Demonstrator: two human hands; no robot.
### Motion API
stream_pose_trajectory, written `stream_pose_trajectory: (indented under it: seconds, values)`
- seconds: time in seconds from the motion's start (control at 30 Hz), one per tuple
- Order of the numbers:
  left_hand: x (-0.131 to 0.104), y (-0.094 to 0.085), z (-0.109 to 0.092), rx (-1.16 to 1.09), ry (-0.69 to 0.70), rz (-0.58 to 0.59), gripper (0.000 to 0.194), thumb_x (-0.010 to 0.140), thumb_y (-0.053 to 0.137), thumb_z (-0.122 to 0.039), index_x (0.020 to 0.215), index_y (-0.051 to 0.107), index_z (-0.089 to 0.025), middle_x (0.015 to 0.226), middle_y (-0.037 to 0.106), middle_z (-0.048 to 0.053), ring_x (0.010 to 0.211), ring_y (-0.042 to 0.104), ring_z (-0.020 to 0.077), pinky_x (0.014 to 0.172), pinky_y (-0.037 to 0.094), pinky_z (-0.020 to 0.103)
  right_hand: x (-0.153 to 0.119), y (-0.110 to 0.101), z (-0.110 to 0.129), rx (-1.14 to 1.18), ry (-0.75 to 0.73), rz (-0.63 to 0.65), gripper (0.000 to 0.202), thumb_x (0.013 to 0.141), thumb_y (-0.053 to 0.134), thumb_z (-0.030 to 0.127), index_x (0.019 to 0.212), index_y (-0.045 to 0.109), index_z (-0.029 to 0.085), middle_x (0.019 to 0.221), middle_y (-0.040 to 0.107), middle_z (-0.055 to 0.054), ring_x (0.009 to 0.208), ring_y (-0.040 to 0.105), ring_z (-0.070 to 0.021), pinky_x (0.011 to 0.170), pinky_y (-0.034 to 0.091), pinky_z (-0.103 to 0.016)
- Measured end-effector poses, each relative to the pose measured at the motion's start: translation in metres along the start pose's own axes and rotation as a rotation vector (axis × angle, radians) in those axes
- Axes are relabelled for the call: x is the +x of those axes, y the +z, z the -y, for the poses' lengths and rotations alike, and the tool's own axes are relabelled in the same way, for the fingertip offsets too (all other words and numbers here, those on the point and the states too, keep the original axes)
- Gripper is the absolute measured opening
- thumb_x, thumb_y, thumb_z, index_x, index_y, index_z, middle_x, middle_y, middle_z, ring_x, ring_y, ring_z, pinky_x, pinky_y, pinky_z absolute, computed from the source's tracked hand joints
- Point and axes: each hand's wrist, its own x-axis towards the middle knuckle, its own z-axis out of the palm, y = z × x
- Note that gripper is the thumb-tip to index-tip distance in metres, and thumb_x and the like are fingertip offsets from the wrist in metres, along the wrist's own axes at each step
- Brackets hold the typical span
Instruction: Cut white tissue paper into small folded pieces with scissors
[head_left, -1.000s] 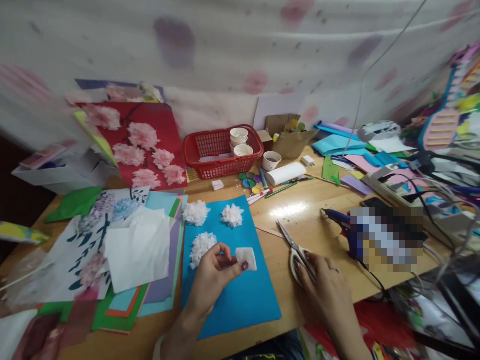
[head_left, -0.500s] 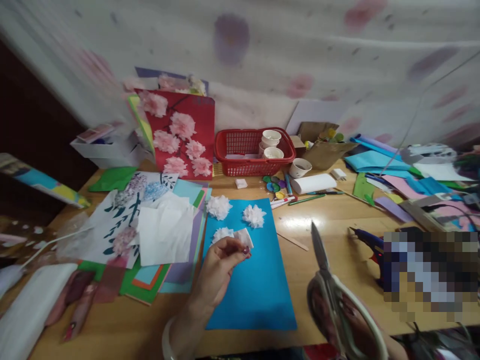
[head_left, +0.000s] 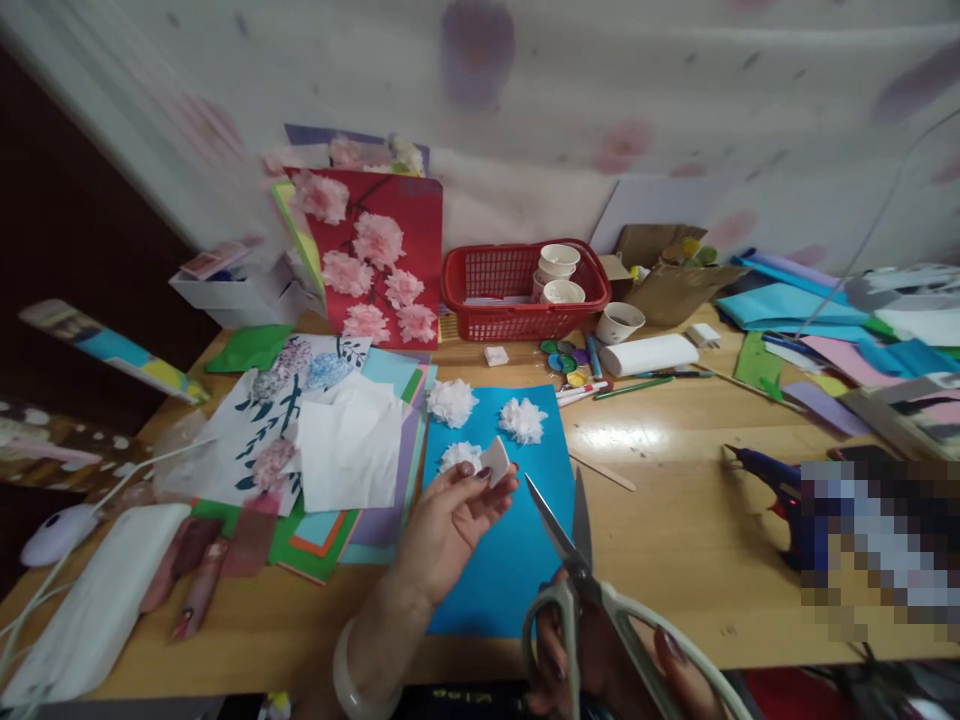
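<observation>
Between the thumb and fingers of my left hand (head_left: pixel 457 510) is a small folded piece of white paper (head_left: pixel 496 460). My right hand (head_left: pixel 600 640) grips the scissors (head_left: pixel 577 565) by the handles, with the blades spread and pointing up towards the paper but apart from it. Under my hands lies a blue sheet (head_left: pixel 495 590). On its upper part rest white paper flowers, one at the top left (head_left: pixel 451 403), one at the top right (head_left: pixel 523 420) and a lower flower (head_left: pixel 460 457) partly covered by my left hand.
A red basket (head_left: pixel 469 325) with paper cups stands at the back, beside a red card (head_left: pixel 427 230) with pink flowers. White tissue sheets (head_left: pixel 349 450) lie on coloured papers to the left. A glue gun (head_left: pixel 772 475) rests at right, near a wooden stick (head_left: pixel 604 470).
The scissors have moved left, close to my left hand, and their blades have opened. The folded paper is tilted more upright. The view has shifted slightly.
</observation>
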Motion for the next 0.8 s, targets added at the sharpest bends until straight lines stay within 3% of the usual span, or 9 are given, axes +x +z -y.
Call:
stream_pose_trajectory:
  seconds: [0.17, 0.27, 0.37, 0.63, 0.8]
  values:
    - [-0.001, 0.005, 0.005, -0.075, -0.068, -0.023, 0.012, 0.066, 0.069, -0.006, 0.071, 0.062, -0.014, 0.085, 0.078, 0.011, 0.084, 0.073, 0.0221, 0.081, 0.053, 0.035, 0.005, 0.007, -0.001, -0.172, -0.07, -0.036, 0.049, 0.072, 0.054, 0.075, 0.092, 0.067, 0.032, 0.069, 0.067, -0.004, 0.06, 0.068, -0.0253, 0.056, 0.056, -0.04]
    - [-0.002, 0.006, 0.007, -0.05, -0.059, -0.015, 0.011, 0.066, 0.07, -0.008, 0.071, 0.063, -0.015, 0.086, 0.077, 0.01, 0.086, 0.072, 0.0222, 0.081, 0.053, 0.035, 0.008, 0.003, -0.005, -0.312, -0.127, -0.125, 0.059, 0.066, 0.048, 0.084, 0.083, 0.066, 0.03, 0.058, 0.062, -0.004, 0.062, 0.067, -0.027, 0.055, 0.055, -0.04]
    - [-0.001, 0.005, 0.008, -0.033, -0.061, -0.033, 0.012, 0.066, 0.071, -0.008, 0.072, 0.064, -0.015, 0.086, 0.077, 0.009, 0.087, 0.072, 0.0225, 0.081, 0.053, 0.035, 0.008, 0.0, -0.008, -0.428, -0.173, -0.217, 0.061, 0.07, 0.041, 0.084, 0.079, 0.067, 0.029, 0.058, 0.061, -0.005, 0.065, 0.067, -0.0271, 0.056, 0.056, -0.04]
    - [-0.001, 0.006, 0.007, -0.062, -0.065, -0.059, 0.012, 0.066, 0.07, -0.006, 0.071, 0.064, -0.015, 0.086, 0.077, 0.011, 0.086, 0.072, 0.0228, 0.078, 0.054, 0.036, 0.007, -0.006, -0.012, -0.38, -0.192, -0.16, 0.064, 0.067, 0.046, 0.085, 0.077, 0.07, 0.026, 0.06, 0.061, -0.005, 0.067, 0.066, -0.0264, 0.058, 0.056, -0.039]
    - [-0.003, 0.006, 0.007, -0.049, -0.06, -0.056, 0.012, 0.066, 0.07, -0.007, 0.072, 0.063, -0.015, 0.086, 0.077, 0.01, 0.083, 0.072, 0.0222, 0.077, 0.054, 0.036, 0.007, -0.009, -0.012, -0.43, -0.195, -0.187, 0.064, 0.072, 0.041, 0.083, 0.087, 0.07, 0.027, 0.066, 0.063, -0.007, 0.067, 0.066, -0.0262, 0.057, 0.057, -0.039]
